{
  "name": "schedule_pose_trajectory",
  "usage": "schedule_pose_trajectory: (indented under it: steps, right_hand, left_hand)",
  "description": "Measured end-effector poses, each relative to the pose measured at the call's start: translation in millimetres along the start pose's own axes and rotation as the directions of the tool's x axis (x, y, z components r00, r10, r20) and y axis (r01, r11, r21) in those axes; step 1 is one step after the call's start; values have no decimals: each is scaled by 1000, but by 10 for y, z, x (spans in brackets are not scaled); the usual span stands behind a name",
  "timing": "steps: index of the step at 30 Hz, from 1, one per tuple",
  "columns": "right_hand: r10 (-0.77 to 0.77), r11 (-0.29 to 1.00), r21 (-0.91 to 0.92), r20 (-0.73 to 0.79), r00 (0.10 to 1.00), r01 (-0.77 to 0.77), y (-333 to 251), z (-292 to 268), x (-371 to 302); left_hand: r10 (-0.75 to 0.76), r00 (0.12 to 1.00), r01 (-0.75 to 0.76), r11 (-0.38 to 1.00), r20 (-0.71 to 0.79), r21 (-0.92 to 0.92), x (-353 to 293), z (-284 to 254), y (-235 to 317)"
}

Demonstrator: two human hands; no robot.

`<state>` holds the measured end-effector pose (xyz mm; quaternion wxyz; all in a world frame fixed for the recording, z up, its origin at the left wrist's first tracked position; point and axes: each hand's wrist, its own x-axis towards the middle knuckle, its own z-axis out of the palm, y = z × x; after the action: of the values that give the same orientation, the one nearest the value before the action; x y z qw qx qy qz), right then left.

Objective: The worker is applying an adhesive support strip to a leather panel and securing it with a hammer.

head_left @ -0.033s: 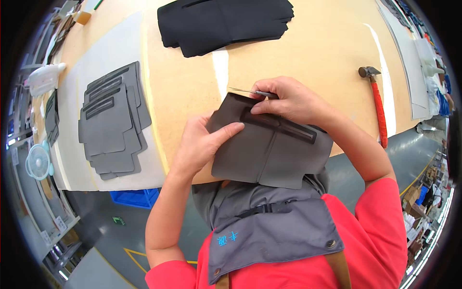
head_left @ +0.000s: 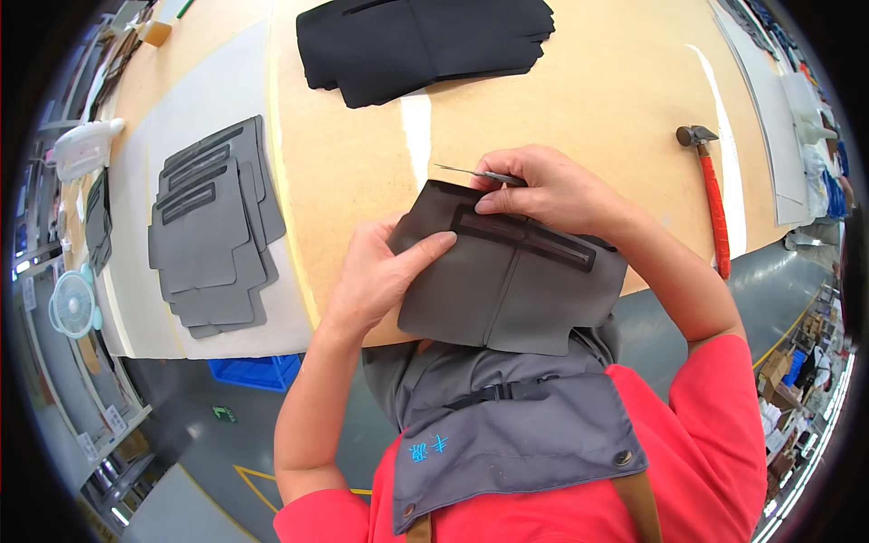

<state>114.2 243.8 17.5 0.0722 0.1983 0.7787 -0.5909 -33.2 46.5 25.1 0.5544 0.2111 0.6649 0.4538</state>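
Observation:
Over the table's near edge and my lap lies a dark grey panel point(head_left: 457, 303), like thin leather, with a long dark-framed slot near its upper edge and a crease down its middle. My left hand point(head_left: 376, 267) pinches its left side, thumb on top and fingers hidden underneath. With its thumb on the panel near the slot's left part, my right hand point(head_left: 543, 188) is closed round small pointed scissors point(head_left: 501, 177). Their thin silver tip points left, just beyond the panel's upper edge; the fingers partly cover the handle.
Similar grey panels point(head_left: 201, 258) lie stacked on the left of the table point(head_left: 353, 172). A black stack of pieces point(head_left: 425, 45) sits at the far side. On the right rests a hammer point(head_left: 713, 204) with a red handle. A blue crate point(head_left: 256, 373) stands below the table.
The scissors' tip has shifted very slightly to the right, and its thin blades look closer together. Both hands and the panel stay nearly where they were.

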Motion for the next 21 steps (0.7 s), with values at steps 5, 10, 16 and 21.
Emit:
schedule_pose_trajectory:
  steps: [5, 10, 16, 21]
  right_hand:
    - [-103, 995, -6, -51, 993, 102, 27, 102, 14]
    - [-150, 989, -14, -55, 987, 149, 0, 146, 70]
    - [-219, 965, -165, -81, 972, 204, -14, 226, 67]
    - [-221, 972, -128, -222, 950, 197, -132, 104, -165]
  left_hand:
    - [-102, 995, 104, 965, 22, -243, -75, 60, -13]
    - [-95, 992, 120, 911, 84, -395, -76, 1, -121]
    - [-174, 980, 198, 872, 94, -448, -97, -7, -87]
    - [-187, 982, 184, 880, 38, -438, -110, -7, -70]
